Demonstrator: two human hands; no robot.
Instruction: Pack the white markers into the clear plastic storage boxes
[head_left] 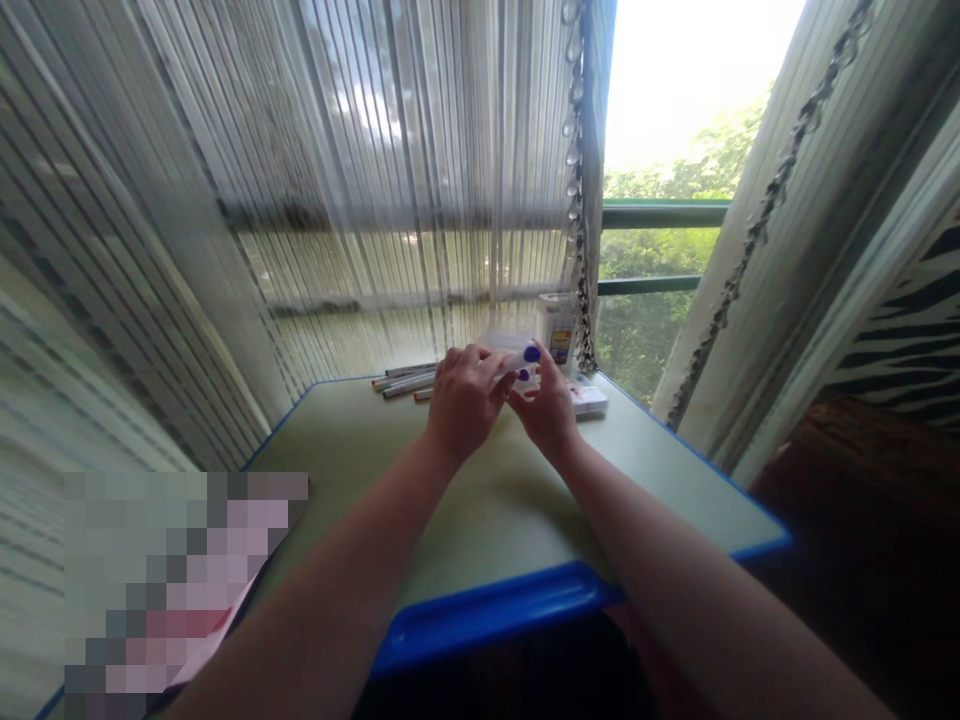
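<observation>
Above the far half of the table, my left hand (pixel 463 398) is closed around a white tube with a round purple-blue end (pixel 531 353). It could be a marker or a glue stick; I cannot tell which. Just below it shows a second purple-blue end (pixel 523 375). My right hand (pixel 549 402) curls around these ends from the right, fingers and thumb bent against them. Behind the hands is something of clear plastic (pixel 506 338), partly hidden. Several markers (pixel 409 380) lie in a loose pile left of my left hand.
A flat white box (pixel 589 398) lies right of my right hand, and an upright labelled container (pixel 556 325) stands behind it. The pale table (pixel 480 520) has a blue raised edge. A blurred-out pinkish item lies at left. String curtains (pixel 420 180) hang close behind.
</observation>
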